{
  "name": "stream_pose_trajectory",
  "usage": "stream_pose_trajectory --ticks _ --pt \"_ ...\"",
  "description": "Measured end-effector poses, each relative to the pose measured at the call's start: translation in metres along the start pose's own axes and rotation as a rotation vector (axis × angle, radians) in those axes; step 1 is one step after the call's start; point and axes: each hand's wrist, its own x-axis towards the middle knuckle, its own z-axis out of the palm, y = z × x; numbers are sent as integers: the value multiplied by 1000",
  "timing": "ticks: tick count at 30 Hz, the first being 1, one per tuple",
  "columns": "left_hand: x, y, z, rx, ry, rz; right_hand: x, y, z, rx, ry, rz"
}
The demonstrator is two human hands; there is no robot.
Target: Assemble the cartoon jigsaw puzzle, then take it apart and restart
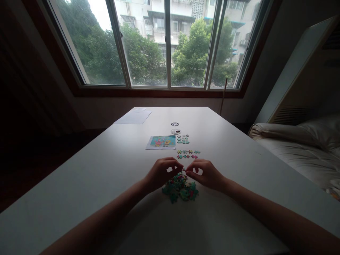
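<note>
Both my hands meet above a heap of loose jigsaw puzzle pieces (180, 187), mostly green with some red and yellow. My left hand (164, 170) is closed in a pinch, its fingertips on a small puzzle piece (183, 170). From the other side, my right hand (204, 173) pinches at the same small piece with thumb and forefinger. Just beyond my hands lie short rows of puzzle pieces (188, 152) set out on the white table. A picture sheet (162, 142) with colourful cartoon figures on blue lies to their left.
More pieces (183, 139) are laid out beside the picture sheet. Two round black-and-white items (175, 131) lie farther back on the white table (111, 170). Papers (134, 116) rest at the far left corner. A pale sofa (287, 152) stands on the right, and windows are ahead.
</note>
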Motion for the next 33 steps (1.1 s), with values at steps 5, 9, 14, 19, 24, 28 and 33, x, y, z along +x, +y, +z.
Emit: stream_pose_trajectory --ticks 5,9,14,19,24,28,33 --pt "-2 0 3 37 27 23 0 1 3 -3 39 -1" --pt "-3 2 3 56 4 32 0 -2 3 -17 49 20" --pt "-2 -4 -1 87 3 -3 1 2 -2 -143 77 -38" --pt "-2 -27 -7 141 19 -89 1 20 -22 -437 85 -216" --pt "-5 -42 -5 172 -15 -157 1 28 -38 -609 46 -282" --pt "-6 -42 -4 178 -36 -177 3 28 -42 -645 18 -279" --pt "-5 -41 -5 180 -51 -189 4 40 -50 -638 -26 -223"
